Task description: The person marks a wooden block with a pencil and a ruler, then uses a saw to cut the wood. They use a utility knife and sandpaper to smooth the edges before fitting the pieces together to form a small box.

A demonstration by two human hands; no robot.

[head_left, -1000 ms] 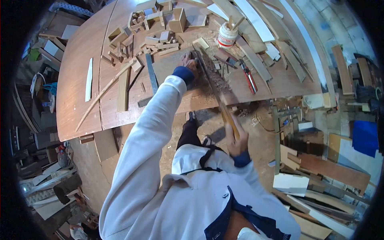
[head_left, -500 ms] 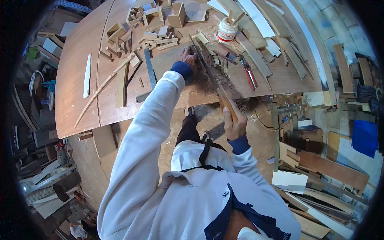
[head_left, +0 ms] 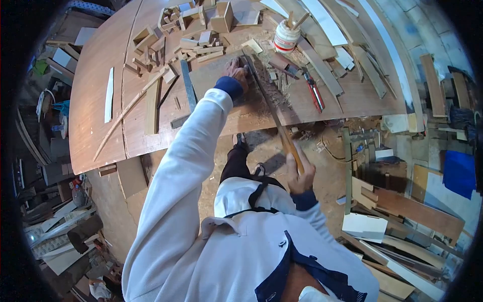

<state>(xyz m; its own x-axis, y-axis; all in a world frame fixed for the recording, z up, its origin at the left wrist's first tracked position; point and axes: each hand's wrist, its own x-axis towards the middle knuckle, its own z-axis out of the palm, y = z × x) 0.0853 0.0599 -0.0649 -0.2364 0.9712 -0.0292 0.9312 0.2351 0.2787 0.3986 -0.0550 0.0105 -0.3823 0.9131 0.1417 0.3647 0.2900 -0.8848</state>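
My right hand (head_left: 301, 173) is closed round the wooden handle of a long, narrow saw-like tool (head_left: 269, 103), just off the table's front edge. Its dark blade reaches up and left over the wooden table (head_left: 95, 95). Near the blade's far end, my left hand (head_left: 235, 72) presses on a flat board (head_left: 206, 75); its fingers are bunched, and anything under them is hidden. Sawdust and small offcuts (head_left: 282, 85) lie to the right of the blade.
A white glue jar (head_left: 286, 38) with sticks stands at the back. Red-handled pliers or a similar tool (head_left: 314, 93) lie to the right. Small wooden boxes (head_left: 221, 17), blocks and strips cover the back left. Long planks (head_left: 322, 65) lie at the right.
My right hand has drawn the tool back toward my body, slightly down and right. My left hand has stayed in nearly the same place.
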